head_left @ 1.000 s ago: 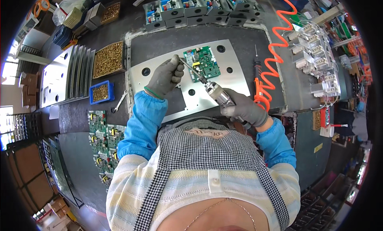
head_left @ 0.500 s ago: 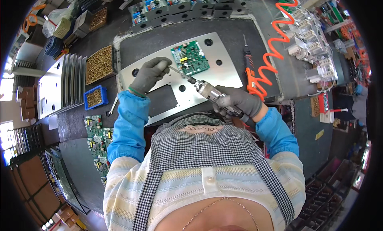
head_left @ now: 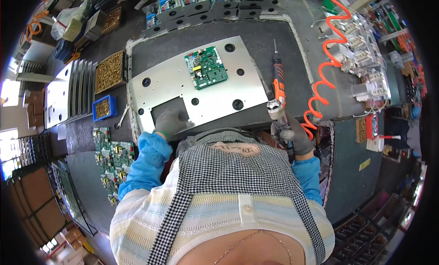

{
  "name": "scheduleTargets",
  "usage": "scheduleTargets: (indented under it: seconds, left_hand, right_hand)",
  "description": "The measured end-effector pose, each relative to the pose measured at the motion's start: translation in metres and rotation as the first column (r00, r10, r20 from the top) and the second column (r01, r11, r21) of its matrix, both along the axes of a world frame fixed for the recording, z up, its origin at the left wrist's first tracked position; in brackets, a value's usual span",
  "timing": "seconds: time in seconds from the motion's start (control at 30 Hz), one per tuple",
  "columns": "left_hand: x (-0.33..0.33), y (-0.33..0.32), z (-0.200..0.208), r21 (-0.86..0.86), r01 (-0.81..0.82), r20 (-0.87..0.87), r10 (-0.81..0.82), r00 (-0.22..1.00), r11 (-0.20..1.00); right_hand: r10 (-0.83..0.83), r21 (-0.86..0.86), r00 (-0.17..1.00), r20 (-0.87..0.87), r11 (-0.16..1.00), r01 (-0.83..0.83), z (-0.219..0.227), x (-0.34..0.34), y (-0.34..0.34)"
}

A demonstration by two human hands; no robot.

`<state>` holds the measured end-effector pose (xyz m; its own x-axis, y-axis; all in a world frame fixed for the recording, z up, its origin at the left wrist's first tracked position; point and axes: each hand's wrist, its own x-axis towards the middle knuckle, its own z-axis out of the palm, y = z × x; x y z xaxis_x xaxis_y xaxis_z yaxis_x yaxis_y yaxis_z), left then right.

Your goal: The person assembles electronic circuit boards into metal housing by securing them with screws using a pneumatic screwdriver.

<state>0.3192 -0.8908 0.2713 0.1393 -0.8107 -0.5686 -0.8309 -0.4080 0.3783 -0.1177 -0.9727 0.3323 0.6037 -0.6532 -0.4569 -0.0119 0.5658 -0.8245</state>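
My left hand (head_left: 171, 123), in a grey glove, rests at the front strip of a silver metal panel (head_left: 215, 100), by its rectangular cut-out. Its fingers are dark and smeared, so their grip is unclear. Mounted or lying on the panel is a green circuit board (head_left: 211, 73). At the panel's right end my right hand (head_left: 295, 136), also gloved, is closed around a silver power screwdriver (head_left: 276, 110), whose tip points away from me. Just beyond it lies an orange and black power screwdriver (head_left: 278, 82), partly hidden by the silver one.
A tray of brass-coloured screws (head_left: 109, 72), a blue bin (head_left: 104, 107) and a wrench (head_left: 122, 116) are at left. Nearer lie several green boards (head_left: 114, 157); panels (head_left: 59, 98) stand beyond them. An orange coiled hose (head_left: 322, 84) hangs at right. Metal housings (head_left: 201, 18) line the back.
My left hand has come down from above the panel to its front strip. My right hand has swung the silver screwdriver right, away from the panel's middle, and turned its tip forward.
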Motion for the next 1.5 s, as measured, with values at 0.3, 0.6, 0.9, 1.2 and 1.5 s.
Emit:
scheduleTargets:
  seconds: [0.3,0.6,0.9,1.2,1.5]
  left_hand:
    - [-0.027,0.041,0.008,-0.157,0.180,0.394,-0.106,0.913,0.971]
    - [-0.036,0.036,0.039,-0.372,0.337,0.434,-0.159,0.887,0.865]
    - [-0.019,0.054,-0.032,-0.370,0.346,0.429,-0.172,0.887,0.862]
    - [-0.001,0.041,-0.029,-0.168,0.352,0.340,-0.281,0.898,0.921]
    - [0.003,0.047,-0.024,-0.402,-0.207,-0.010,0.222,0.975,0.892]
  right_hand:
    - [0.109,-0.186,0.993,0.042,0.978,-0.100,-0.067,0.020,-0.034]
    - [-0.254,-0.411,0.966,-0.035,0.885,0.218,-0.094,-0.008,-0.066]
    - [-0.303,-0.529,0.944,-0.133,0.827,0.191,-0.055,-0.056,-0.100]
    - [-0.174,-0.446,0.980,-0.092,0.888,0.116,-0.061,-0.008,-0.084]
    - [-0.062,-0.242,0.998,0.032,0.968,0.068,-0.066,0.057,-0.061]
